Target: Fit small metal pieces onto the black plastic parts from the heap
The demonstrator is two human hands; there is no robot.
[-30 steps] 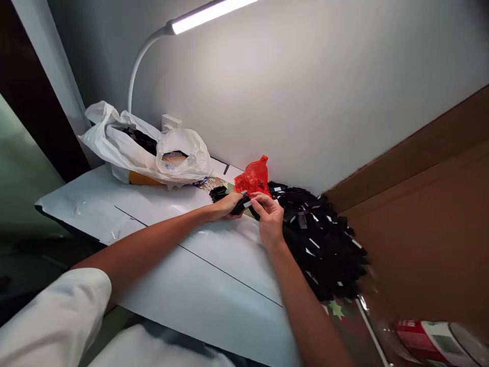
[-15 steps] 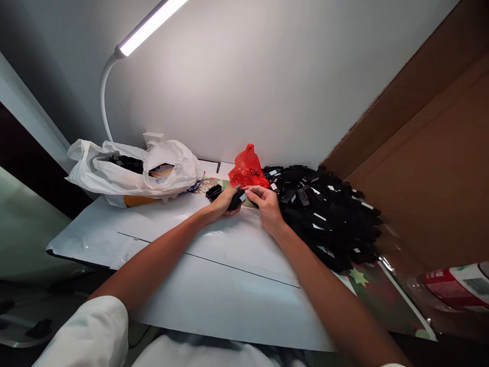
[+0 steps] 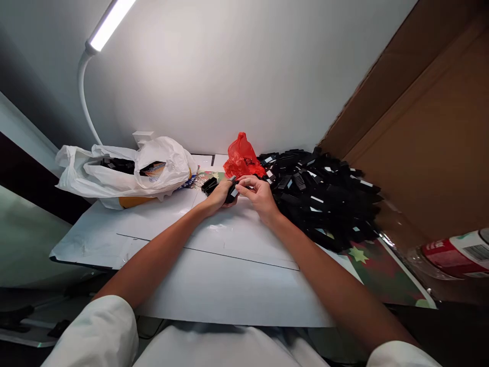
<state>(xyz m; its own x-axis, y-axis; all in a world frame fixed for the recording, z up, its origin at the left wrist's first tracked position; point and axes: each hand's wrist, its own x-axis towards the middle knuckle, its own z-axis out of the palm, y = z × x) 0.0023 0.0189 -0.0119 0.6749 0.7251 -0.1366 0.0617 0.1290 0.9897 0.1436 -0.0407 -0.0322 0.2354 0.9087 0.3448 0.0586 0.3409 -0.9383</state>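
A plain pale wall rises behind a tabletop [image 3: 229, 285] covered with white sheeting. Near its far side, in front of the wall, a small black piece [image 3: 232, 194] with a pale patch sits in the left hand [image 3: 220, 195], whose fingers are curled closed around it. The right hand [image 3: 258, 194] meets it from the other side, thumb and index finger drawn nearly together at the pale patch — whether they grip anything, I cannot tell. Another black object [image 3: 209, 185] lies just beside the left hand. Right behind the hands stands a crumpled red bag [image 3: 241, 157], and to the right spreads a big heap of black pieces [image 3: 324, 204], many bearing pale patches. Farther left, white plastic bags [image 3: 168, 163] slump open, with dark things inside. A lit lamp [image 3: 114, 20] leans over that side — its neck bent. Brown cardboard [image 3: 424, 107] lines the right side, near a bottle [image 3: 454, 255] with a red and white label.
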